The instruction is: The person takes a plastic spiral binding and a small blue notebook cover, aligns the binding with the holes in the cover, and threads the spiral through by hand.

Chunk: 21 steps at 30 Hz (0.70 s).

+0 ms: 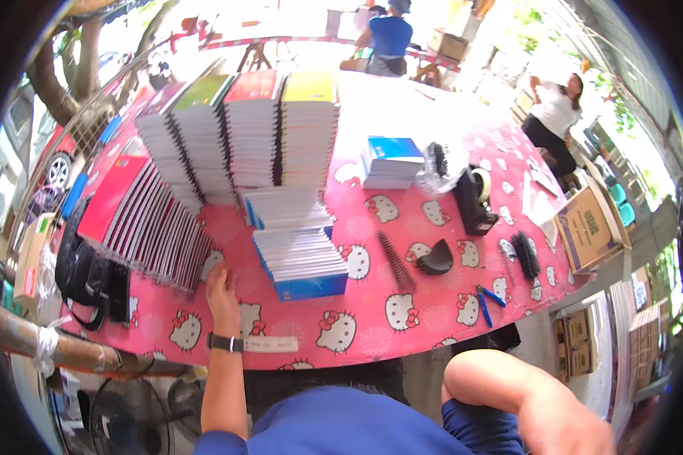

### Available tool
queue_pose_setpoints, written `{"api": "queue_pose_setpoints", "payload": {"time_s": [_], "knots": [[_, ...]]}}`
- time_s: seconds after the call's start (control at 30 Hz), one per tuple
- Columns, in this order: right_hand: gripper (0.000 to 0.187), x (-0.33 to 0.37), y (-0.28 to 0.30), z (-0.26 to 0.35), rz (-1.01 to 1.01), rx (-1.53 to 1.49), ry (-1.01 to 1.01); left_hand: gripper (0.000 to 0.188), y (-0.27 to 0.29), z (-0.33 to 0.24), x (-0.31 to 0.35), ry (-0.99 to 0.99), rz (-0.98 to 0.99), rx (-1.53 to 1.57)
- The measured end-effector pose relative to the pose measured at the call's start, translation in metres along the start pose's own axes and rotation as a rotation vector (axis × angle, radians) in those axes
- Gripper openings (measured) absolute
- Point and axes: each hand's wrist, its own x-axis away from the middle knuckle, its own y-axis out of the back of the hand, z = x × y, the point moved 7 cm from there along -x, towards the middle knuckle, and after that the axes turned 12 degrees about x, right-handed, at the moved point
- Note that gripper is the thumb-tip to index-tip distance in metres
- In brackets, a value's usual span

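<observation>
The red-covered stack of spiral notebooks (152, 231) lies toward the left edge of the worktop (379, 330), slanting down in a long stepped row toward the front edge, and the left hand (221, 299) is just beside its lower end. To handle that row well, I would take a modest number of books at a time, keep the palm flat against the covers and steady the far end with the other hand, since a stepped pile like this looks ready to slide and its wire bindings could snag on one another. The tall notebook stacks (239, 140) behind it deserve a wide berth, as a knock could tip them. The left fingers are loosely extended and close together, slightly bent, with nothing visibly in their hold; whether their tips touch the red covers or stop short, I cannot tell. The right hand (568, 428) is well apart from the worktop at the lower right, partly cut off, so how far its fingers are open, or what they may hold, cannot be told. The blue-covered stack (303, 258) sits right of the left hand, with the pliers (488, 303) nearer the front right corner.
</observation>
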Motion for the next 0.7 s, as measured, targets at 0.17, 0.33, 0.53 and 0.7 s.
{"api": "queue_pose_setpoints", "payload": {"time_s": [0.17, 0.33, 0.53, 0.7], "knots": [[0.007, 0.067, -0.029, -0.027, 0.323, -0.155, -0.462, 0.026, 0.013, 0.002, -0.004, -0.044, -0.006, -0.051], [0.014, 0.223, 0.035, -0.101, 0.046, 0.391, -1.247, 0.022, -0.004, -0.007, 0.008, 0.041, -0.093, -0.160], [0.033, 0.429, 0.123, -0.077, -0.854, 0.794, -1.744, 0.023, -0.015, -0.006, 0.017, 0.067, -0.009, -0.151], [0.017, 0.436, 0.146, -0.062, -0.802, 1.318, -1.665, 0.025, 0.002, -0.013, 0.010, 0.096, -0.075, -0.173]]}}
